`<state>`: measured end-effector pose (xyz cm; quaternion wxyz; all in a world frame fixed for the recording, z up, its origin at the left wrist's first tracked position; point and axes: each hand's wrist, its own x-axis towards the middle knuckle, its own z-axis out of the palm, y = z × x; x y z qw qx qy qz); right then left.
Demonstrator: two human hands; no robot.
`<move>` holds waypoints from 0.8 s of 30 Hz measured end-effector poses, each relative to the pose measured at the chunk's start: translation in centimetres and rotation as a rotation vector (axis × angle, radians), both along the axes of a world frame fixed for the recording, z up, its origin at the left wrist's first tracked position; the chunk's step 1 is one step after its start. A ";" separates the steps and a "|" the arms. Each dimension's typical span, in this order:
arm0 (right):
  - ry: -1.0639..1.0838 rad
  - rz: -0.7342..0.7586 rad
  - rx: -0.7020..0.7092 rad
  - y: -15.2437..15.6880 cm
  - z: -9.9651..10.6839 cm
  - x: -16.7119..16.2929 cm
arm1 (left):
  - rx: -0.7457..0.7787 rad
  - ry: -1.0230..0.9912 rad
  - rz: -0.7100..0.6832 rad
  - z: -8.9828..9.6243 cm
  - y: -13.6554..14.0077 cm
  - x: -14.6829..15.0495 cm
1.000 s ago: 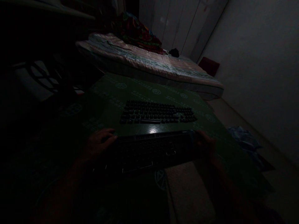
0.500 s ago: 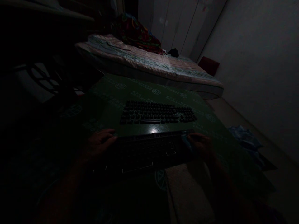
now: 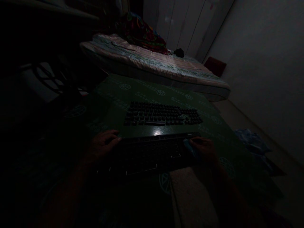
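Note:
A dark keyboard base (image 3: 142,153) lies before me, its keys apparently off and pale wire brackets showing on it. My left hand (image 3: 104,143) grips its far left corner, with the fingers curled over the edge. At the right end, my right hand (image 3: 203,146) pinches a blue-green cloth-like piece (image 3: 189,148) against the base. Just beyond the base, black keycaps (image 3: 154,115) are laid out in keyboard order on the table, a long space bar among them. Dim light hides the fine detail.
Green patterned sheeting covers the table (image 3: 142,87). A folded beige cloth (image 3: 190,193) lies at the near side. Past the table is a bed (image 3: 166,69) with a red blanket (image 3: 142,34). Bluish fabric (image 3: 251,141) lies on the floor to the right.
My right hand and the blue-green piece have shifted slightly on the base's right end. My left hand keeps its place. The whole view has moved a little.

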<state>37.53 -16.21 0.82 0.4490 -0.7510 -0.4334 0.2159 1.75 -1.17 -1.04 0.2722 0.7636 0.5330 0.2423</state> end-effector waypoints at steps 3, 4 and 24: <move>0.010 -0.021 0.019 0.2 -0.1 -0.1 | 0.009 -0.014 0.005 0.1 -0.1 0.1; 0.003 -0.027 0.027 0.2 -0.1 -0.1 | 0.013 -0.013 0.005 0.1 -0.2 0.1; 0.002 -0.118 0.029 -0.9 0.8 0.8 | 0.034 -0.069 0.152 1.0 -0.4 0.6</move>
